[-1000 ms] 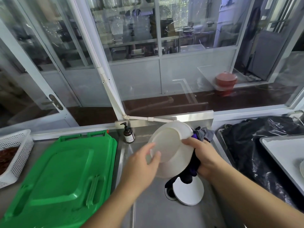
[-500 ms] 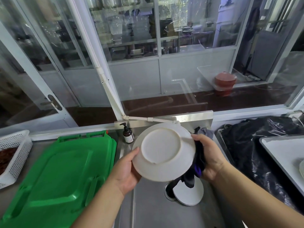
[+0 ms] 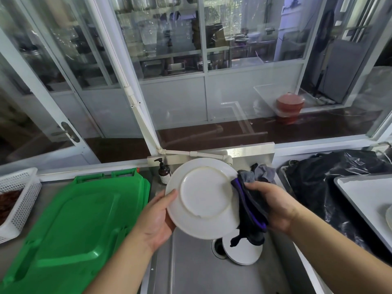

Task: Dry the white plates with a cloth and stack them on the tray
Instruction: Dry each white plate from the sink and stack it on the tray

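A white plate [image 3: 203, 198] is held over the sink with its underside and foot ring facing me. My left hand [image 3: 156, 219] grips its left rim, thumb on the near face. My right hand [image 3: 273, 206] grips a dark cloth with purple trim [image 3: 250, 209] against the plate's right rim. A white tray [image 3: 364, 200] lies at the far right, with the edge of another white plate [image 3: 388, 216] on it. Below my hands a white disc [image 3: 244, 251] lies over the sink drain.
A steel sink [image 3: 191, 270] is below my hands. Green plastic lids [image 3: 70, 225] cover the counter on the left, beside a white basket [image 3: 18, 200]. A brown pump bottle [image 3: 164, 172] stands behind the sink. Black plastic bags [image 3: 322, 187] lie between sink and tray.
The plate has turned from edge-on to showing its full underside. My left hand shifted from the plate's face to gripping its left rim. The cloth moved onto the right rim.
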A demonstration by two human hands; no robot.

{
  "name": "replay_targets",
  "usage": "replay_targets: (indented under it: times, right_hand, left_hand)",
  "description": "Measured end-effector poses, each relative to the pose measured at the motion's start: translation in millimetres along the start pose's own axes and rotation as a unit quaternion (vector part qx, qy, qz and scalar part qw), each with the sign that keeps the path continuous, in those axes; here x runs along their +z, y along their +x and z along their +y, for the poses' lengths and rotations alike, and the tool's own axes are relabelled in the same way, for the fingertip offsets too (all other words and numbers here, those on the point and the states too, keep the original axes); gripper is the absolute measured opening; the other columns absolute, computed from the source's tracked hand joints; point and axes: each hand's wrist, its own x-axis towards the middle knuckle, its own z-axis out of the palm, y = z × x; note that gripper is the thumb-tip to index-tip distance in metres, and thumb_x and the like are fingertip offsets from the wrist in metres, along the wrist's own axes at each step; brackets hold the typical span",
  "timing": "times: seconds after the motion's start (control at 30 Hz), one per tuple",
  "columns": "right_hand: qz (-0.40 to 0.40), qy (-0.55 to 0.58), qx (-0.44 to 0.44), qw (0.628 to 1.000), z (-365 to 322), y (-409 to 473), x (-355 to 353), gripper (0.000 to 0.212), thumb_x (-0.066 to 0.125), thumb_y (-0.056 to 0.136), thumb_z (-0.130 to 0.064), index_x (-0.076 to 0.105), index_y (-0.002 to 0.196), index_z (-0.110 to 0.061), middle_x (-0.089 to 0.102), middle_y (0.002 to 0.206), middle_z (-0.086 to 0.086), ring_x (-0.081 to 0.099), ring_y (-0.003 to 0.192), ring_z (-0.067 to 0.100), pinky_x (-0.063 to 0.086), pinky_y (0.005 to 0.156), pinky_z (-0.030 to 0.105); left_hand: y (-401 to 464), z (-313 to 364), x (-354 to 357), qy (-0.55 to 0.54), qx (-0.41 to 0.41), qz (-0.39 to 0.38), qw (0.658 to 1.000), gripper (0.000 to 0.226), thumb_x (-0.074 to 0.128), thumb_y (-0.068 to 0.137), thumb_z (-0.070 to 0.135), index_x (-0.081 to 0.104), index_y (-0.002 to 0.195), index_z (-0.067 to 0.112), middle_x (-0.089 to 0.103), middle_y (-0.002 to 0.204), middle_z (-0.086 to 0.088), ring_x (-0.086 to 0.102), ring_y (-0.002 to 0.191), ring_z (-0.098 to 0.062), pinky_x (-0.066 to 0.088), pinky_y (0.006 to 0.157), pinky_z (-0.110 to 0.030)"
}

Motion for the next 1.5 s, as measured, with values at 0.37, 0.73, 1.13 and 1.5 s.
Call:
replay_targets:
  times: [0.37, 0.73, 1.13, 1.5]
  right_hand:
    - [0.047, 0.036, -0.059, 0.997, 9.2, 9.5, 14.9, 0.048, 0.086, 0.077, -0.03, 0.079, 0.113, -0.001, 0.079, 0.102, 0.022, 0.078, 0.078, 0.032, 0.066, 0.069, 0.041]
    - [0.124, 0.164, -0.126, 0.971, 35.2, 17.0, 50.1, 0.033, 0.071, 0.1, -0.036, 0.073, 0.124, -0.012, 0.081, 0.112, 0.011, 0.08, 0.1, 0.028, 0.064, 0.077, 0.04]
    - [0.06, -0.033, -0.095, 0.993, -23.1, 4.7, 25.8, 0.041, 0.082, 0.089, -0.032, 0.078, 0.106, 0.005, 0.076, 0.094, 0.024, 0.072, 0.071, 0.032, 0.062, 0.067, 0.038]
    - [0.168, 0.122, -0.124, 0.97, 12.8, 15.6, 43.8, 0.028, 0.08, 0.092, -0.036, 0.08, 0.107, -0.012, 0.082, 0.102, 0.012, 0.081, 0.089, 0.031, 0.063, 0.09, 0.052]
  left_hand:
    - [-3.9, -7.4, 15.2, 0.043, 0.026, -0.008, 0.999, 0.056, 0.074, 0.081, 0.029, 0.066, 0.134, 0.014, 0.076, 0.122, -0.02, 0.074, 0.11, -0.037, 0.064, 0.089, -0.05]
    - [-7.7, -44.7, 58.2, -0.071, 0.059, 0.045, 0.995, 0.025, 0.072, 0.088, 0.034, 0.08, 0.11, 0.038, 0.079, 0.121, -0.005, 0.077, 0.107, -0.026, 0.06, 0.088, -0.041]
    - [4.5, 19.8, 28.0, 0.085, 0.024, 0.008, 0.996, 0.05, 0.071, 0.082, 0.044, 0.077, 0.121, 0.014, 0.077, 0.117, -0.021, 0.076, 0.103, -0.039, 0.062, 0.084, -0.046]
    - [-1.0, -26.8, 70.7, -0.042, 0.095, 0.14, 0.985, 0.019, 0.064, 0.103, 0.042, 0.073, 0.112, 0.027, 0.083, 0.102, 0.001, 0.08, 0.092, -0.022, 0.062, 0.085, -0.043]
